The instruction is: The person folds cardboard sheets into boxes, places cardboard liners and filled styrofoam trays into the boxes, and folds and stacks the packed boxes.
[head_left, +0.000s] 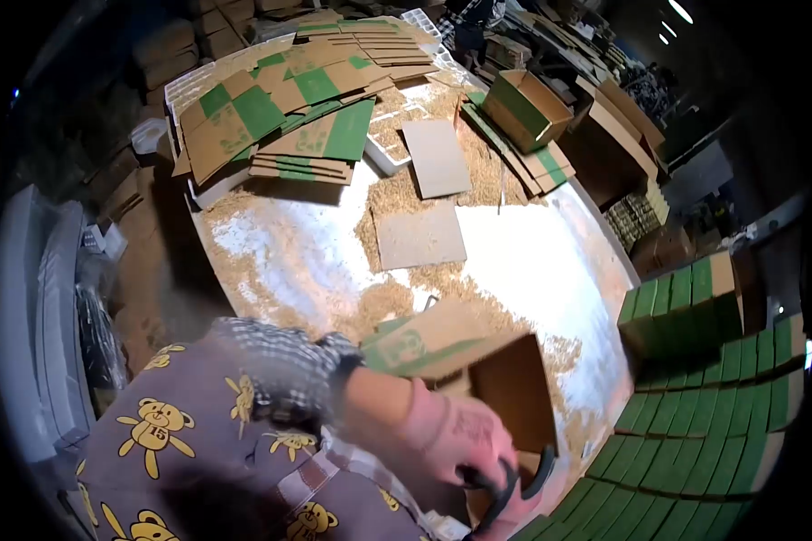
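An open cardboard box (517, 383), brown inside with a green-printed flap (424, 344), stands tilted at the near edge of the table. My left hand (460, 435), in a pink glove, reaches across the box's near side with its fingers curled down. Below it, my right hand (516, 512), also in pink, shows only in part at the bottom of the view. Dark curved shapes (541, 473) lie around both hands' fingers; whether they are glove tips or a held tool I cannot tell. What the left fingers close on is hidden.
Flattened green-and-brown cartons (262, 113) are piled at the table's far left. Two grey-brown cardboard sheets (421, 236) lie mid-table among brown granules (383, 302). An open carton (526, 108) stands far right. Rows of green boxes (686, 415) are stacked to the right.
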{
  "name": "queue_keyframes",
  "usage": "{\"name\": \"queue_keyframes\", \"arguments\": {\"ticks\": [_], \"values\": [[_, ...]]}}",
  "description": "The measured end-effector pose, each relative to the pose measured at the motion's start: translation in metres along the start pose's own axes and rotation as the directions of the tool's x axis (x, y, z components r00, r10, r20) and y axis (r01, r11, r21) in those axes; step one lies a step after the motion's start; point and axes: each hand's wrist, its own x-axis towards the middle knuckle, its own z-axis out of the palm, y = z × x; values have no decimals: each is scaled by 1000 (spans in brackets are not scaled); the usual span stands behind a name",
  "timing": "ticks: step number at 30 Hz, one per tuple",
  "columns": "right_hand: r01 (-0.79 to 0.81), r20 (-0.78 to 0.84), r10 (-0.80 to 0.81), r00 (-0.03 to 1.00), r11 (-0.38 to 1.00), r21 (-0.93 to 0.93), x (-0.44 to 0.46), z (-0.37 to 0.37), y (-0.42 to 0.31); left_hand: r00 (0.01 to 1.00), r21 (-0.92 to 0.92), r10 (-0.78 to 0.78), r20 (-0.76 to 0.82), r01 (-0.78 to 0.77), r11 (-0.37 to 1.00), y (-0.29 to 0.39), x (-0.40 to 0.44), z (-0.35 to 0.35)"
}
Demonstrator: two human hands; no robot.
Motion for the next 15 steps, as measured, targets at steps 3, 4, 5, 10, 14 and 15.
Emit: {"name": "queue_keyframes", "arguments": {"ticks": [3,4,5,10,14,15], "values": [[64,69,-52,996,982,-180,-12,0,-24,893,-161,-267,-362,222,962,-41,-37,-78],[25,85,-5,996,971,-236,-13,2,-24,689,-314,-611,-390,524,792,-78,-67,-111],[-4,92,31,995,960,-279,-15,2,-26,520,-94,-750,-409,794,601,-118,-102,-140],[-114,78,159,984,907,-406,-10,17,-41,-18,348,-804,-595,895,-278,-270,-257,-249],[-232,43,286,957,850,-473,-9,22,-54,-121,245,-804,-582,917,-316,-313,-271,-247],[-144,64,203,977,852,-503,-8,17,-44,-86,235,-812,-578,935,-266,-306,-260,-238]]}}
